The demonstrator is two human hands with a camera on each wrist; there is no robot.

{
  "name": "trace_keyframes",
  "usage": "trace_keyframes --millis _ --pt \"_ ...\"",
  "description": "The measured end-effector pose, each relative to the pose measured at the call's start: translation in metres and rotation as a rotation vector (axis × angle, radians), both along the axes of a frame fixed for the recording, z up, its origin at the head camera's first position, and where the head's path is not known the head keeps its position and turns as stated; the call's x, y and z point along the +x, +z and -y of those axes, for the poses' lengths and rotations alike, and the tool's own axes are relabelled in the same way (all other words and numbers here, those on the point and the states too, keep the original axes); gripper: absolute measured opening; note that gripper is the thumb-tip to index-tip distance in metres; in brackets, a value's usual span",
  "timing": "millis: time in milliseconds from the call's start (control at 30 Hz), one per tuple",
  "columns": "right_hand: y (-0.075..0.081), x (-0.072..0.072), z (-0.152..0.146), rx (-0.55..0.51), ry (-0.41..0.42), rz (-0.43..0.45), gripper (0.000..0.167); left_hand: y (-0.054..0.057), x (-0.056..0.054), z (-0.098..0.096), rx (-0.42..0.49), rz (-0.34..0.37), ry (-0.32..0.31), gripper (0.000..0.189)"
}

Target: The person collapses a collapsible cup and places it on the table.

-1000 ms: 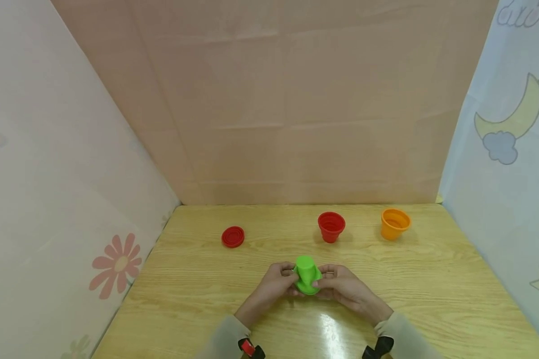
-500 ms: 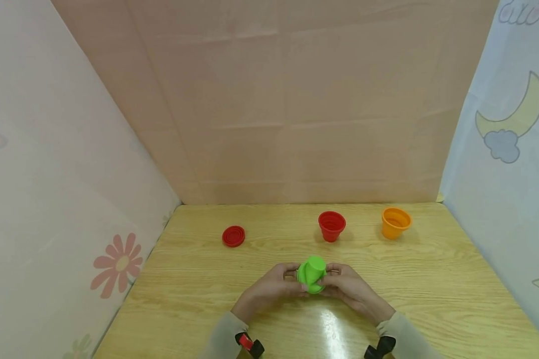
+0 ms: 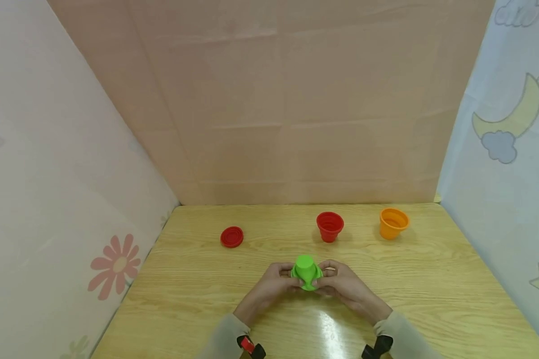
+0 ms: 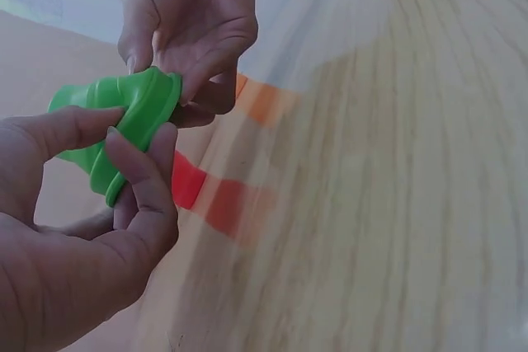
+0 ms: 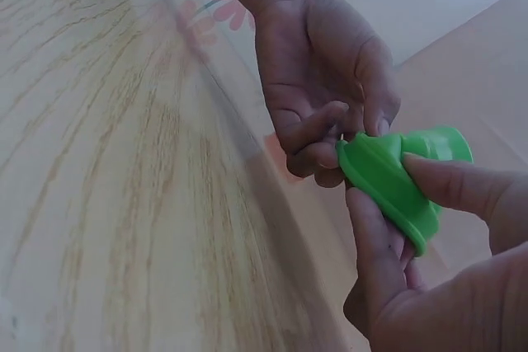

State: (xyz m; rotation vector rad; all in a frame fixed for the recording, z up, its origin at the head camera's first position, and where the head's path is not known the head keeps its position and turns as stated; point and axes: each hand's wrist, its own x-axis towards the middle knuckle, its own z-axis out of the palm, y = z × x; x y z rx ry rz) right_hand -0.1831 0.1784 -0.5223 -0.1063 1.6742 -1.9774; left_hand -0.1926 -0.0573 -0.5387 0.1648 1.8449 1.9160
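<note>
“Green, flared, ribbed cup of smooth, rubbery-looking material: where is it?”

“Lower middle of the head view, upside down, narrow end up and wide rim down.”

“What's biggest around it?”

“A tan, creased, papery-looking back panel filling the upper middle. White walls with pastel drawings flank it: the left wall shows a pink flower near the lower left, the right wall a yellow crescent moon in the upper right.”

“And below those?”

“A yellowish wood-grain bench spreads across the lower part, with a bright glare patch near the bottom.”

“Which leaves the person.”

“Pale sleeves enter at the bottom edge, black straps at the wrists. The left hand pinches the green cup's left side between thumb and fingers; the right hand pinches its right side the same way. They hold it clear of the bench, its near wall dented between the thumbs.”

“Anything smaller?”

“An orange, flared, round cup stands upright right of centre, near the far edge. A red, flared, round cup stands upright to its left, well apart. Smallest is a flat, round red piece with concentric rings, lying left of centre.”
</note>
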Motion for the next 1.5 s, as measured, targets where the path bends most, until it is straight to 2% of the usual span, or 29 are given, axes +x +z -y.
trace_keyframes --millis 167,300,400,533,733,833,967,1100,1200,1400,1500 --pt "-0.001 -0.001 -0.002 -0.026 0.017 0.007 0.051 0.001 0.000 -0.002 -0.013 -0.012 0.026 0.045" --pt "-0.002 -0.001 -0.005 -0.043 0.053 0.004 0.060 0.002 0.001 -0.002 0.009 -0.004 0.037 0.042" --pt "-0.003 -0.002 -0.005 -0.057 0.067 0.012 0.060 0.003 0.001 -0.001 0.022 0.006 0.038 0.040" --pt "-0.006 -0.003 -0.004 -0.100 0.094 0.040 0.047 0.004 0.001 0.000 0.017 0.005 0.011 0.039" --pt "-0.012 -0.006 -0.005 -0.130 0.153 0.080 0.026 0.006 0.002 0.001 -0.055 -0.032 -0.058 0.037" --pt "-0.014 -0.006 -0.004 -0.127 0.142 0.086 0.022 0.006 0.004 0.001 -0.086 -0.048 -0.078 0.037" --pt "-0.014 -0.006 -0.001 -0.121 0.110 0.094 0.019 0.005 0.006 0.001 -0.101 -0.061 -0.075 0.035" --pt "-0.012 -0.006 0.000 -0.128 0.086 0.107 0.018 0.004 0.006 0.003 -0.069 -0.059 -0.091 0.036" --pt "-0.010 -0.006 -0.003 -0.157 0.107 0.110 0.022 0.004 0.006 0.006 -0.011 -0.045 -0.098 0.041" --pt "-0.011 -0.010 -0.012 -0.340 0.173 0.134 0.027 0.005 0.006 0.008 0.071 0.013 -0.037 0.043" --pt "-0.012 -0.011 -0.013 -0.362 0.178 0.147 0.032 0.006 0.006 0.007 0.075 0.011 -0.016 0.044"
